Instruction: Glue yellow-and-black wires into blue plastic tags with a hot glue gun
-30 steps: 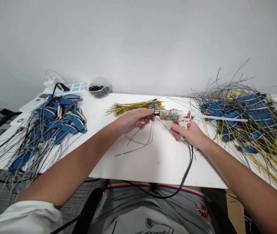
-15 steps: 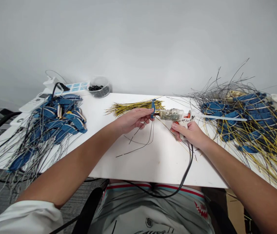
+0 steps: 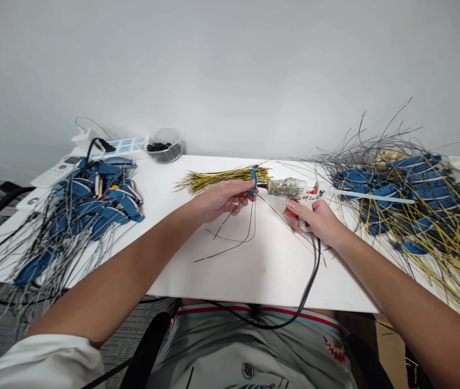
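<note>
Between thumb and fingers, my left hand [image 3: 229, 199] pinches a small curved blue plastic part [image 3: 253, 181] held upright, with thin dark wires trailing below it. My right hand [image 3: 310, 217] is wrapped round the handle of a hot glue gun [image 3: 287, 188], whose nozzle points left at the blue part. Whether the tip touches the part I cannot make out. A white glue stick [image 3: 371, 196] juts out of the gun's back end. Behind my left hand lies a bundle of yellow and black wires [image 3: 209, 178].
Blue wired parts [image 3: 108, 202] are heaped at the left, beside a power strip [image 3: 127, 145]. A clear round tub [image 3: 165, 146] with small black pieces stands at the back. More blue parts [image 3: 428, 178] with yellow and black wires pile up at the right. The gun's black cord [image 3: 311, 283] hangs over the table's front edge.
The glue gun has shifted slightly to the right, its nozzle a little farther from the blue part. My left hand keeps its hold almost unmoved.
</note>
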A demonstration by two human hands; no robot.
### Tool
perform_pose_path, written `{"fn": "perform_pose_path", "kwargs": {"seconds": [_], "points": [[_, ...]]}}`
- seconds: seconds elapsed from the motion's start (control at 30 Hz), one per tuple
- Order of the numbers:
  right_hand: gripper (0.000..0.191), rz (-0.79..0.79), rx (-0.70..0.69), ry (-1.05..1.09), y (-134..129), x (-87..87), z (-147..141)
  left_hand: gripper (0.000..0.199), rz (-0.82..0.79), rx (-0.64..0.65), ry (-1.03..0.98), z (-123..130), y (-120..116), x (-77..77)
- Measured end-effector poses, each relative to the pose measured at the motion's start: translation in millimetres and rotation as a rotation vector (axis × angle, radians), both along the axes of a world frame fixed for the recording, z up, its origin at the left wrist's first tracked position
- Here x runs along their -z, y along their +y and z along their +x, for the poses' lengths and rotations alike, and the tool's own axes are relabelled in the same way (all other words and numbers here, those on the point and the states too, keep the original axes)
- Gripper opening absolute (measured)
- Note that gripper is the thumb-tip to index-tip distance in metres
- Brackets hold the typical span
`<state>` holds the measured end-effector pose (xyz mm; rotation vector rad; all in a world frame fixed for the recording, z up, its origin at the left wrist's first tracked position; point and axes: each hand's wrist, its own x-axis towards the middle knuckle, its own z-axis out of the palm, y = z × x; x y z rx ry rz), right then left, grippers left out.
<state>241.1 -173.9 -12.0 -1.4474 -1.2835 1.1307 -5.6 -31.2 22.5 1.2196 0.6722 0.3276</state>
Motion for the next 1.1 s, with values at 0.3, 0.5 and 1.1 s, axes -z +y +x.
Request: {"fn": "perform_pose_path", "kwargs": {"seconds": [0.3, 0.5, 1.1], "points": [[0.049, 0.07, 0.001, 0.006, 1.5, -5.0, -4.0, 0.051, 0.073, 0.041, 0.036, -0.3, -3.5, -3.6], [0.049, 0.062, -0.002, 0.003, 1.7, -5.1, -4.6, 0.049, 0.13, 0.073, 0.061, -0.9, -5.4, -5.7], [0.046, 0.05, -0.016, 0.078, -0.4, -4.5, -3.4, 0.052, 0.129, 0.06, 0.055, -1.2, -4.2, -4.4]]}}
